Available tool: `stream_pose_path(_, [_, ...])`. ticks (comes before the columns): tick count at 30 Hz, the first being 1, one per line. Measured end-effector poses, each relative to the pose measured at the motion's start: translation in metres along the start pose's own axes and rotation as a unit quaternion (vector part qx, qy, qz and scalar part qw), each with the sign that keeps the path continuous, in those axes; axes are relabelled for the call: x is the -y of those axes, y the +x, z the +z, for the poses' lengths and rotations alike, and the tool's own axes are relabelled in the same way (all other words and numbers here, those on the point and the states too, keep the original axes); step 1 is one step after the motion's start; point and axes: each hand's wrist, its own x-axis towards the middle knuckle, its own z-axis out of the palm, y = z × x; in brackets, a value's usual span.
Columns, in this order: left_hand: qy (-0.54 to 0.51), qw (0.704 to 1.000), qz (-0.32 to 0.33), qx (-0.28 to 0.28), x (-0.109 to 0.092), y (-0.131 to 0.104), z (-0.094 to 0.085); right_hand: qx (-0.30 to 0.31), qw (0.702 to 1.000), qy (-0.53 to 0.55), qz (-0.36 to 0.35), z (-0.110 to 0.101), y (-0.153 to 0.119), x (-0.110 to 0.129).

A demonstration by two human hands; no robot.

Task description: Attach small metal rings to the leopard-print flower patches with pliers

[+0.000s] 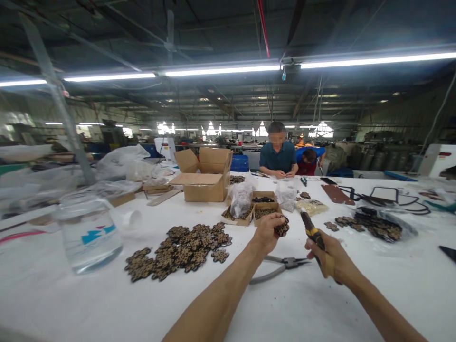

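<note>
My left hand (266, 233) is closed on a small flower-shaped piece (282, 228), brown with a dark edge, pinched by the fingers above the table. To its right, my right hand (329, 254) is wrapped round pliers (312, 232) with yellow and black handles, their head tilted up and apart from the piece. Beneath the hands, grey-handled pliers (289, 262) lie on the white table (228, 304). A heap of similar flower-shaped pieces (181, 249) spreads to the left of my left arm.
A clear water jug (87, 237) stands at the left. Beyond my hands are small boxes of fittings (265, 211), an open cardboard box (204, 190) and a bag of pale bits (313, 207). Bagged pieces (379, 224) lie right. Two people (278, 156) work across the table.
</note>
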Motion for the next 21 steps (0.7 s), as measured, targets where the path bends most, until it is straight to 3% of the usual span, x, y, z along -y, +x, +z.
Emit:
stream_pose_path(4, [-0.001,1.000,0.006,0.003,0.001,0.003,-0.001,0.036,0.991,0.115,0.054,0.006,0.006,-0.004])
stream_pose_path(7, [0.010,1.000,0.020,0.002,0.001,0.004,0.000,0.027,0.990,0.103,0.087,0.006,0.006,-0.007])
stream_pose_path(10, [0.036,0.998,0.044,-0.003,0.001,0.002,0.001,0.001,1.000,-0.002,0.011,0.003,0.003,-0.010])
stream_pose_path(14, [0.085,0.992,0.092,0.000,0.002,-0.001,0.002,-0.033,0.981,-0.140,-0.128,0.001,0.001,-0.018])
stream_pose_path(21, [0.239,0.954,0.176,0.043,-0.005,-0.011,0.008,-0.050,0.959,-0.214,-0.182,0.005,0.004,-0.029])
